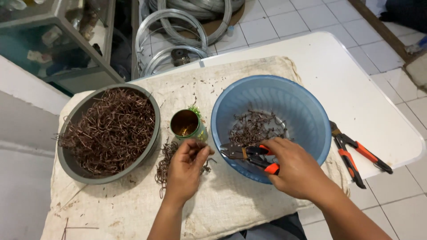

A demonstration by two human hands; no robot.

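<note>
My left hand (186, 170) pinches a few thin brown wire pieces over a small loose pile of wire pieces (165, 161) on the cloth, just below a green tin can (187, 126). In my right hand (293, 165) is a pair of orange-handled cutting pliers (249, 155), its jaws pointing left over the near rim of the blue plastic bowl (311, 111). That bowl holds a small heap of cut wire pieces (253, 128). A grey round basin (75, 166) at the left is full of brown bent wire pieces (109, 129).
A stained beige cloth (222, 204) covers the white table (356, 89). A second pair of orange-handled pliers (353, 153) lies at the table's right edge. Coils of grey wire (171, 40) lie on the tiled floor behind, next to a glass cabinet (53, 40).
</note>
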